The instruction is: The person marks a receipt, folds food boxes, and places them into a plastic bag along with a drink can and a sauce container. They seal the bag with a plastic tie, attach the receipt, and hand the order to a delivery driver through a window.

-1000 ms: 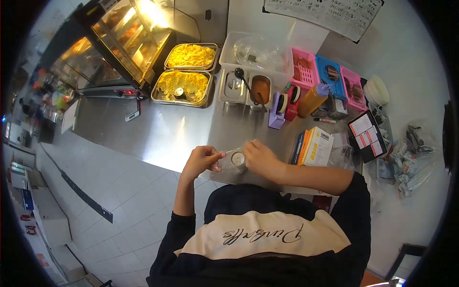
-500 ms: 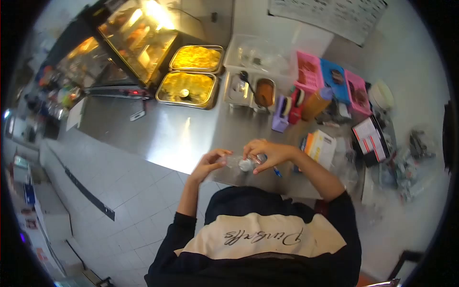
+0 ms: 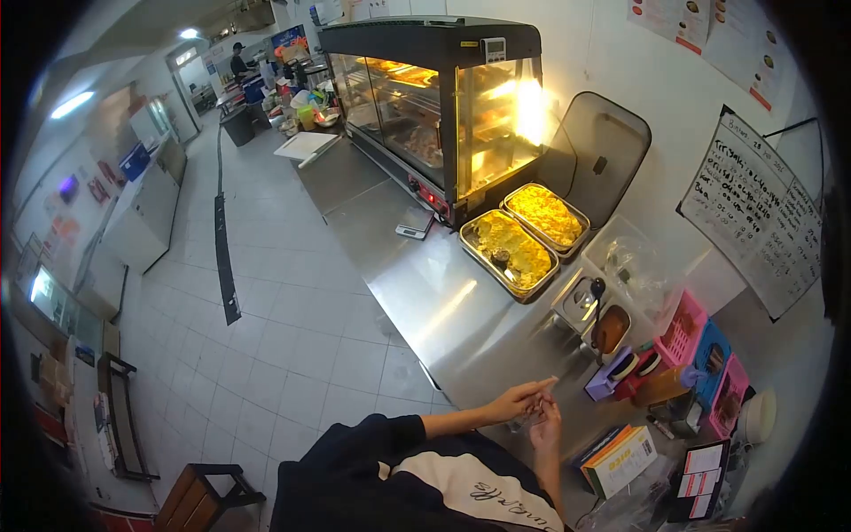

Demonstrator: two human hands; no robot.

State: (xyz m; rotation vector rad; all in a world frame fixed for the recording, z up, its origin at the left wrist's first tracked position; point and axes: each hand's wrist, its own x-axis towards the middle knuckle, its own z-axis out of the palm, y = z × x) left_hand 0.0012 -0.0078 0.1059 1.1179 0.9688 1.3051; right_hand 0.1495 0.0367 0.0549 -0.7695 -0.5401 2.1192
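Surface (image 3: 443, 332), brushed metal, runs the length of the wall. Warming cabinet (image 3: 439, 102) sits on it, lamp lit. Whiteboard (image 3: 753, 213) on the wall, person (image 3: 238, 62) far off at the end of the room. Beside the cabinet: two metal trays (image 3: 492, 269) of yellow food (image 3: 511, 246). Then clear bin, lidded steel pan, sauce pan (image 3: 610, 330) with brown contents, pink basket (image 3: 671, 348), blue basket (image 3: 709, 348), squeeze bottle (image 3: 663, 387), purple tape dispenser (image 3: 605, 382), yellow-and-white box (image 3: 625, 465). Small scale (image 3: 414, 226) near the cabinet base.

Left hand (image 3: 517, 402) and right hand (image 3: 546, 429) meet over the near edge. Left fingertips pinched together, look to be on clear plastic (image 3: 516, 426). Right fingers curled up against the left; can't tell if they grip.

Status: plastic gathered at the hands, not set down, so handling looks unfinished. Can't tell if it's sealed or how much is left.
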